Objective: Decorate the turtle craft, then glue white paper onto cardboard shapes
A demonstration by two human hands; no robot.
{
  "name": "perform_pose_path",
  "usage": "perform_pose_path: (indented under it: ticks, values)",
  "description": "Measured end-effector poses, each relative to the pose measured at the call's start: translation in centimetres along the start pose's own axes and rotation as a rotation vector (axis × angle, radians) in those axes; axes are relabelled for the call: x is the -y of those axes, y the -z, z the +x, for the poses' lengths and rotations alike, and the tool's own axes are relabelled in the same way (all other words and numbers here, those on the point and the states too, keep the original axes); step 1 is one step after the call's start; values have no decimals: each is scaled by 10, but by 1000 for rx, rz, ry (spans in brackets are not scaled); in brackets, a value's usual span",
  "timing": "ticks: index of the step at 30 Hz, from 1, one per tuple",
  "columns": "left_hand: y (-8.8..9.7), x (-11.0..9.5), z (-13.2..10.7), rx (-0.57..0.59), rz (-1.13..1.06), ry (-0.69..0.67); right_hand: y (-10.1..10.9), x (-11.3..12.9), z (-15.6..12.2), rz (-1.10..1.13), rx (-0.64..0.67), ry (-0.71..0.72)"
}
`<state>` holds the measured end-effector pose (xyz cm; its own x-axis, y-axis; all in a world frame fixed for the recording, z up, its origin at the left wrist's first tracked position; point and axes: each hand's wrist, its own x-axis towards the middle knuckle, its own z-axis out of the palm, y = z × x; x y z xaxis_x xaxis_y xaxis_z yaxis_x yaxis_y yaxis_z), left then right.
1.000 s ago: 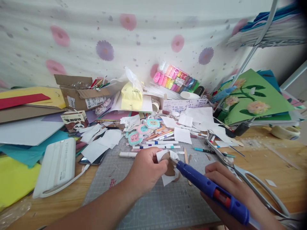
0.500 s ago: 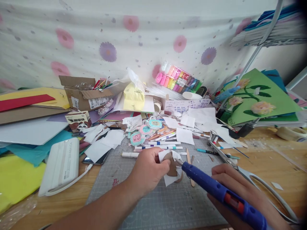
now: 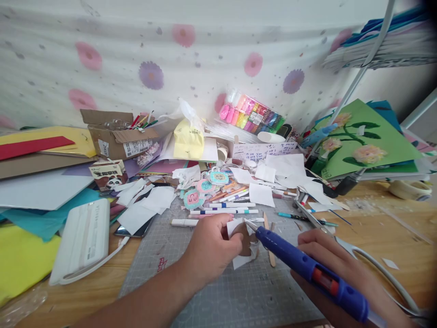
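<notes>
Low over the grey cutting mat (image 3: 211, 296), my left hand (image 3: 210, 248) pinches a small brown piece of cardboard (image 3: 245, 243) with white paper (image 3: 239, 263) behind it and folded around its edges. My right hand (image 3: 337, 269) is closed on a blue pen-shaped glue gun (image 3: 300, 258) with a red part in its side slot. A translucent stick shows at its rear end. The metal nozzle (image 3: 251, 225) meets the top edge of the paper-wrapped cardboard; I cannot make out any glue there. My right fingers are partly hidden behind the glue gun.
Scissors (image 3: 375, 264) lie beside my right hand. Behind the hands are markers (image 3: 225, 211), a wooden stick (image 3: 272, 257), paper scraps (image 3: 262, 194) and decorated cut-outs (image 3: 191, 199). A white power bank (image 3: 83, 239) with a cable lies left, near a cardboard box (image 3: 112, 136).
The nozzle has shifted slightly left and up, to the top edge of the paper. The paper's right side looks more folded over. My left hand keeps its pinch.
</notes>
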<state>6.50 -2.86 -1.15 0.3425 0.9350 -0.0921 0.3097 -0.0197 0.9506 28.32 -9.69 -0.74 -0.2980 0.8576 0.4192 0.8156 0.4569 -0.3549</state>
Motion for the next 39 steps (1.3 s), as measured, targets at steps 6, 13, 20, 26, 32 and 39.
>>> perform_pose_path:
  ticks: [6, 13, 20, 26, 32, 39]
  values:
    - [0, -1, 1, -22, 107, -13, -2, 0, -7, 21, 67, -59]
    - [-2, -3, -1, -108, 308, -97, -1, 3, -7, 50, 77, -12]
    - [-3, 0, -3, -151, 406, -118, 1, 2, -10, 13, 73, -27]
    - [-3, 2, -2, -156, 415, -116, -3, -1, -9, -16, 19, 30]
    - [-2, 0, -2, -140, 397, -124, -4, 0, -11, 4, 90, 26]
    - [-3, -2, -2, -134, 395, -123, -3, 7, -8, 44, 124, 40]
